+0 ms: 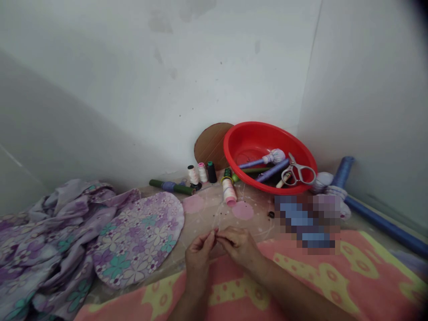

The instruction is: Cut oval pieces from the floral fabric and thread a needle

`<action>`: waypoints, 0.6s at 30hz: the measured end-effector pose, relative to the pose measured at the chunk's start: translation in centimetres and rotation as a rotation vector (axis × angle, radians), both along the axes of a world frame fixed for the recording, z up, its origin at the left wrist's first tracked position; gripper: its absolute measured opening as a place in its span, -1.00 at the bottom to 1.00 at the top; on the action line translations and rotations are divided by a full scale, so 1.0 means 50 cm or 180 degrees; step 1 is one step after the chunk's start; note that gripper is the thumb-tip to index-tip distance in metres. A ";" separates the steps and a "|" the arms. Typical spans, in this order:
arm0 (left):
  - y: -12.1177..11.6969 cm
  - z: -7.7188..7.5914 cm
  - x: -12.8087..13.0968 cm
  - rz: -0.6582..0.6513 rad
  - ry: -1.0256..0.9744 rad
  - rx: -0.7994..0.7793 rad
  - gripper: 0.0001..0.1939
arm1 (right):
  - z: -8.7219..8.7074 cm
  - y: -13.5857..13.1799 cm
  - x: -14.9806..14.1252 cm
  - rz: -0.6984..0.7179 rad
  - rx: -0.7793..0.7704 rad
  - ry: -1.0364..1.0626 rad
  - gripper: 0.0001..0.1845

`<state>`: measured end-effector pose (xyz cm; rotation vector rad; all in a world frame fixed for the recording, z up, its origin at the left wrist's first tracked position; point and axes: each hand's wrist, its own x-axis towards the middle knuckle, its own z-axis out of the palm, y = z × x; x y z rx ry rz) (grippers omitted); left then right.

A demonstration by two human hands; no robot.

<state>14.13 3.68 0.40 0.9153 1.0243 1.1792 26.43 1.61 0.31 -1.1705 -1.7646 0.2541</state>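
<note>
My left hand (198,250) and my right hand (239,244) meet at the fingertips low in the middle of the view, both pinched closed. A fine pale thread (219,214) runs up from the pinch toward a pink-and-white thread spool (229,191) lying on its side. Whatever else sits between the fingertips is too small to make out. A round piece of purple floral fabric (140,236) lies flat just left of my hands.
A red plastic basin (254,142) with scissors (297,171) and wrapped sticks stands against the wall. Small thread spools (202,173) stand beside a brown disc (210,142). Crumpled floral cloth (50,236) lies left, a pink-yellow towel (351,276) in front, blue rods (377,220) right.
</note>
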 end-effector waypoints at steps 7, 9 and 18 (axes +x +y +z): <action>0.002 -0.003 -0.005 -0.0122 -0.0011 0.0140 -0.77 | -0.002 0.002 -0.001 0.0132 -0.0089 0.0040 -0.79; 0.001 -0.004 -0.005 -0.0245 -0.0126 0.0129 -0.79 | 0.001 0.001 -0.001 0.0177 -0.0042 0.0009 -0.79; 0.005 -0.007 -0.007 -0.0461 -0.0205 0.0070 -0.83 | 0.011 -0.002 0.000 0.0076 -0.0026 -0.0405 -0.77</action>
